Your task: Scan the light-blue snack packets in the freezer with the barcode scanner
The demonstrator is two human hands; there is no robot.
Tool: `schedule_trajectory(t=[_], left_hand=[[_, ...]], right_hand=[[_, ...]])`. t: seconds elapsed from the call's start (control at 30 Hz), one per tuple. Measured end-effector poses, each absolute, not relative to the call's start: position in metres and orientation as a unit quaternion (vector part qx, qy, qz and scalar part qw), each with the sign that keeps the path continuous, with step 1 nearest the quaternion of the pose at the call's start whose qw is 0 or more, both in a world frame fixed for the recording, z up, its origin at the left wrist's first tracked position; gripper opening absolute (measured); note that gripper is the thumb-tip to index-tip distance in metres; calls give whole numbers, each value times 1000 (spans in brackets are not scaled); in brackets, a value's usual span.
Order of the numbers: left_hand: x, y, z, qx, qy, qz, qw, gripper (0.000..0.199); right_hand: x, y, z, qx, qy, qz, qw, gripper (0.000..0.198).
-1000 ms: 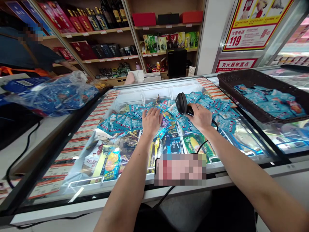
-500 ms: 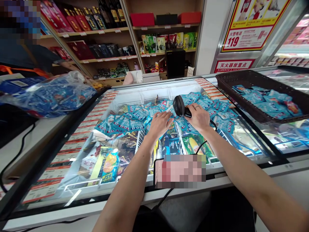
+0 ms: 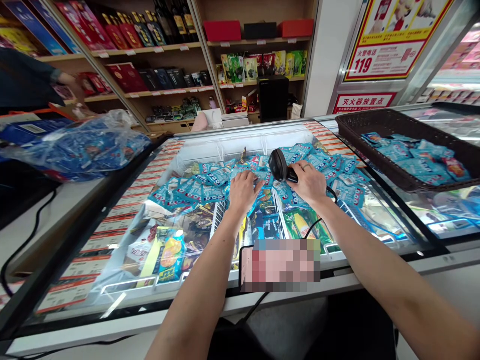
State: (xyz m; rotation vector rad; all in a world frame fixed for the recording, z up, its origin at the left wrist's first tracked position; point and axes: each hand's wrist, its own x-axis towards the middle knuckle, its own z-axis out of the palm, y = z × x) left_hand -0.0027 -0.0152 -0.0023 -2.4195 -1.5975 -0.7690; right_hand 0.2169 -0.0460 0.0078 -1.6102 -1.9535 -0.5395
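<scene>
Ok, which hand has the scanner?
The right hand, gripping the black scanner; the left hand is at the loose blue packets instead.

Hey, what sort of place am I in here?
Most likely a shop: shelves with small tags hold bottles and boxes, a glass-topped chest holds packaged goods, and your right hand grips what looks like a barcode scanner.

Black corded scanner (image 3: 279,166) is slanting, head leftmost; blue printed packets (image 3: 217,176) are lying overlapped, left and right of scanner
</scene>
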Motion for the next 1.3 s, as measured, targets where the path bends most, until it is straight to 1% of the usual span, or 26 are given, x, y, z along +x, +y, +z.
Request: schedule_trajectory(t=[0.1,0.3,0.47,0.63,0.73,0.87,0.97,1.07,1.17,1.3], left_hand=[[-6,-12,-5,-802,-538,-254,58,50],[-8,-8,-5,-794,-563,-228,13,70],[-11,-5,2,-782,-579,-229,-30,73],[-16,-4,8,-736,-626,-242,-87,88],[-18,-4,9,-718,-648,-240,-87,91],[-22,-4,10,-696,-682,-216,-60,81],[-26,-3,9,-682,-693,-229,-52,71],[-31,-2,5,-670,-686,-276,-63,63],[-34,-1,1,-653,-665,-352,-90,53],[-34,0,-4,-634,-627,-435,-128,41]], right_hand=[[217,-47,9,-598,-727,-202,272,34],[216,-46,8,-592,-730,-202,276,33],[217,-46,8,-593,-728,-202,278,33],[216,-47,9,-592,-731,-197,277,31],[216,-47,8,-593,-730,-199,276,32],[217,-46,8,-594,-730,-200,273,33],[217,-46,8,-595,-732,-198,267,33],[216,-47,8,-590,-736,-197,267,32],[216,-48,8,-581,-741,-203,268,32],[216,-48,7,-573,-754,-200,251,33]])
